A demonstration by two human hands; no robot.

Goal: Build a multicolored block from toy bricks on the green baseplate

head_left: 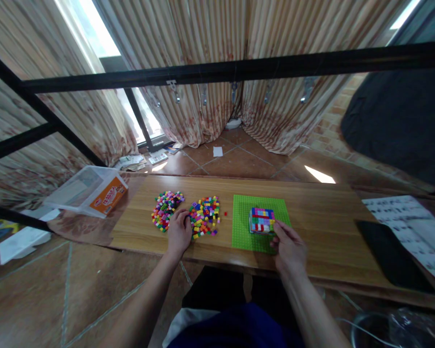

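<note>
Loose toy bricks in many colours lie in two heaps on the wooden table, a left heap (162,207) and a right heap (206,212). My left hand (180,232) rests between them with curled fingers; whatever its fingertips hold is too small to make out. A green baseplate (242,232) lies to the right, bearing a low block of joined bricks (262,217) in blue, red, white and other colours. At that block's right front corner, my right hand (290,246) pinches a small yellow brick (273,222) between thumb and finger.
One red brick (225,213) lies alone between heap and baseplate. A clear plastic box with an orange label (108,195) stands left of the table (322,232). A black flat object (391,253) and printed sheets (401,212) are at the right. A black metal bar (220,71) crosses ahead.
</note>
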